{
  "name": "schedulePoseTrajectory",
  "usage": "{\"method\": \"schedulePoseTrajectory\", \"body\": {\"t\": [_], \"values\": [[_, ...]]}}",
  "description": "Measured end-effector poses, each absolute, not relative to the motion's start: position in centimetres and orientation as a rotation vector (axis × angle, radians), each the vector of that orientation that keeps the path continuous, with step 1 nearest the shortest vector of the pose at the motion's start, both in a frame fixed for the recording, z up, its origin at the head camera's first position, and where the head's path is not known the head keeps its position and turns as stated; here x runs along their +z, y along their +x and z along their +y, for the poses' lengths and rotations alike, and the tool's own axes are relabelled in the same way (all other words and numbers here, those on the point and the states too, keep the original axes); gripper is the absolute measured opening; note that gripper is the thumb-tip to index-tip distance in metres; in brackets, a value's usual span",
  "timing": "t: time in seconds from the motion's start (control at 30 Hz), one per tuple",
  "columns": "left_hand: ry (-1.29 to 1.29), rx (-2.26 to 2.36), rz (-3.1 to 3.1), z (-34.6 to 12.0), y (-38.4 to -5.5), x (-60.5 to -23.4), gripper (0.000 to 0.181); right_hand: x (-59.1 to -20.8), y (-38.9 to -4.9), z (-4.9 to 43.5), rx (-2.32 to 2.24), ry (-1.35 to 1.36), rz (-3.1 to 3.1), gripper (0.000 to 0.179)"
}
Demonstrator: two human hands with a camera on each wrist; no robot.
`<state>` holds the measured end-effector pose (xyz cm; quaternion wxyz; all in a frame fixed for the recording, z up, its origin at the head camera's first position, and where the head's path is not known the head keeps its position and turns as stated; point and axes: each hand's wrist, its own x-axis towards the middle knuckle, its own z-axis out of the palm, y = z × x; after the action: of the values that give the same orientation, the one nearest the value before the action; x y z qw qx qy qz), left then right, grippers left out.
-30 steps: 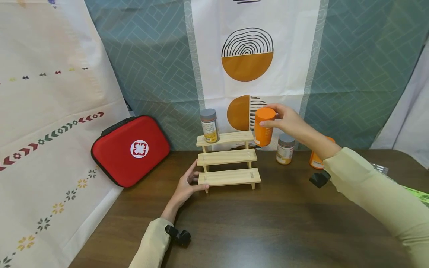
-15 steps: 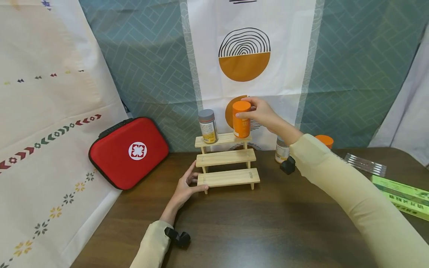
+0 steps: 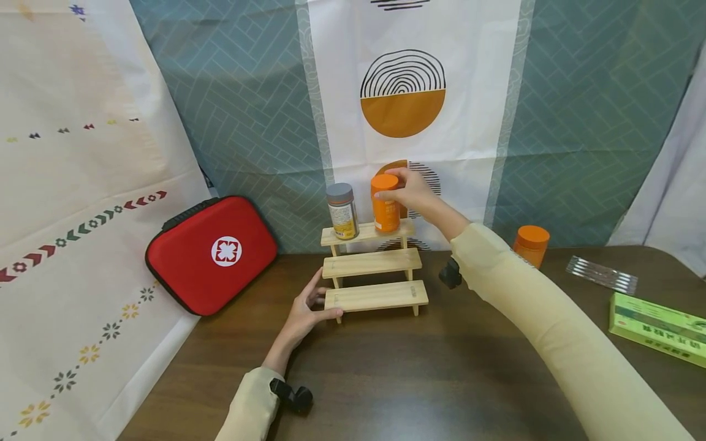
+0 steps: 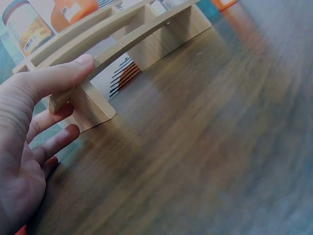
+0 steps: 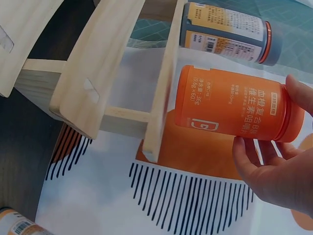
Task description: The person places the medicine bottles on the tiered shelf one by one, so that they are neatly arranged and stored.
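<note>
A wooden three-step display rack stands on the table. My left hand grips the left end of its lowest step, thumb on top and a finger underneath, as the left wrist view shows. My right hand holds an upright orange bottle near its lid, between thumb and fingers. The bottle's base is at the right part of the top step; I cannot tell whether it bears its full weight there. A grey-capped bottle with a yellow and white label stands to its left on the same step.
A red first-aid case leans at the back left. Another orange bottle stands right of my right forearm, near a silver strip pack and a green box. Part of another labelled bottle shows in the right wrist view.
My right hand has carried the orange bottle leftward, from beside the rack to over its top step, then lowered it. My left hand has kept its place on the lowest step.
</note>
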<state>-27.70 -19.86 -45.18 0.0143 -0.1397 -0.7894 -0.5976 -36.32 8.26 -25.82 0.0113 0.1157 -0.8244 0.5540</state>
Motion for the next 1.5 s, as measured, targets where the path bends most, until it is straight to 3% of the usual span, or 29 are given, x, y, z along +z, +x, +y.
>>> {"method": "schedulePoseTrajectory", "body": {"t": [1.0,1.5], "values": [[-0.406,-1.850,-2.470,-20.0,-27.6,-45.0,0.101,-27.0,-36.9,7.6,1.701,0.420,-2.596,0.073],[-0.389,-1.859,-2.470,-19.7,-27.6,-45.2,0.102,-27.4,-36.4,9.7,1.708,0.462,-2.575,0.077]]}}
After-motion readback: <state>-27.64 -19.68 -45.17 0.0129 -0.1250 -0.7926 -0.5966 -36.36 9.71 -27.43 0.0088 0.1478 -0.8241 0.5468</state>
